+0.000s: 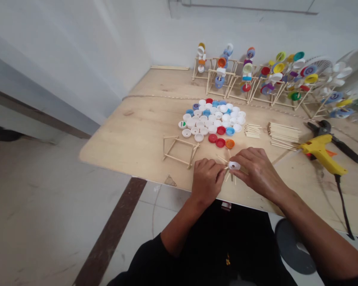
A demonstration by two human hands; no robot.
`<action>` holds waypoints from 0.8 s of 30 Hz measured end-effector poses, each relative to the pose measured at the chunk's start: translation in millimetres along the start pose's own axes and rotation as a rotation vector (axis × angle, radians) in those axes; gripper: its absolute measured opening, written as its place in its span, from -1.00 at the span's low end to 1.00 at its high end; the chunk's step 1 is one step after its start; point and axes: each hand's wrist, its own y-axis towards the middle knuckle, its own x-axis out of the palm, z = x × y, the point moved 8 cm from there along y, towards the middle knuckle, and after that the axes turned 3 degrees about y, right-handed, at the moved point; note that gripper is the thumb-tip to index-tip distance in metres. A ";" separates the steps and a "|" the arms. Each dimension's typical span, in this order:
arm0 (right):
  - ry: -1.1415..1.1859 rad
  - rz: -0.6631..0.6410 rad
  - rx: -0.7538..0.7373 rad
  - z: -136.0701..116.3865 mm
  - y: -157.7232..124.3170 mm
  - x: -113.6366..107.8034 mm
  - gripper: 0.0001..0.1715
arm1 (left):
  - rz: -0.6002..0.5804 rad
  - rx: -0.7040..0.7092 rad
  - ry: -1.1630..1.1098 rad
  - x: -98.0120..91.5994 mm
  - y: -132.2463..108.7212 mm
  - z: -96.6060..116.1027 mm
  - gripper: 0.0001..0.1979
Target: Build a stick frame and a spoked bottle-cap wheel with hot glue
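Near the table's front edge, my right hand (255, 171) pinches a white bottle cap (234, 166) with a dark hole in its middle. Thin wooden sticks (222, 159) fan out around the cap like spokes. My left hand (207, 176) is closed, its thumb and fingers pinching one of these sticks at the left of the cap; its fingertips nearly meet the right hand's. Left of my hands stands a small open frame of sticks (179, 153). Just beyond them lies a cluster of white, red, blue and orange bottle caps (209, 123).
A yellow glue gun (322, 153) and black-handled pliers (343, 143) lie at the right, its cord running off the front edge. Bundles of sticks (283, 133) lie beside them. Several stick stands with colourful cap wheels (247, 77) line the back wall, near a white fan (319, 65).
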 end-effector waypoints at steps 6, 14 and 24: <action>0.075 -0.004 0.048 6.2 -2.0 2.4 -0.81 | 0.034 -0.009 -0.061 -2.4 0.0 -0.1 -0.90; 0.164 0.270 0.067 -8.2 -19.8 -39.9 -0.80 | 0.216 -0.263 -0.699 -26.9 -10.6 -19.3 -0.80; 0.251 0.349 -0.050 -50.2 -24.3 -70.9 -0.71 | -0.154 -0.682 -1.716 14.2 -23.5 9.0 -0.66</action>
